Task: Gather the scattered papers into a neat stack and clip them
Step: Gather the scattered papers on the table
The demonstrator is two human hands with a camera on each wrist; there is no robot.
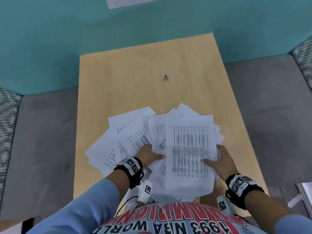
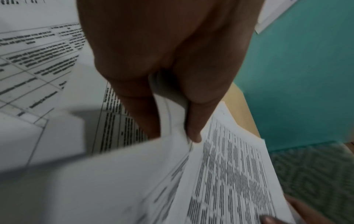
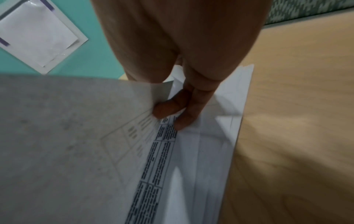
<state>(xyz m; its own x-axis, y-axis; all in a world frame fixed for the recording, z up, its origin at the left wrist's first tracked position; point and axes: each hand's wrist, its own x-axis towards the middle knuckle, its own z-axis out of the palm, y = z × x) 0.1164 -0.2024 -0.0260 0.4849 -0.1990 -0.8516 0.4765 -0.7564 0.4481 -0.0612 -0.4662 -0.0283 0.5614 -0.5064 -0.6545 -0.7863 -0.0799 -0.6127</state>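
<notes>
Several white printed papers (image 1: 130, 139) lie fanned out on the near half of the wooden table (image 1: 135, 81). One sheet with a dense table (image 1: 190, 149) sits on top at the right. My left hand (image 1: 151, 154) pinches the left edge of some sheets (image 2: 172, 151), thumb on top and fingers slid under them. My right hand (image 1: 222, 157) grips the right side of the top sheets (image 3: 76, 144), thumb on the print and fingers beneath. A small dark binder clip (image 1: 166, 78) stands alone on the bare far part of the table, well beyond both hands.
Grey seat cushions (image 1: 42, 132) flank the table on both sides, with patterned cushions (image 1: 6, 124) at the outer edges. A teal wall (image 1: 67, 31) rises behind, bearing a taped white sheet (image 3: 38, 36). The table's far half holds only the clip.
</notes>
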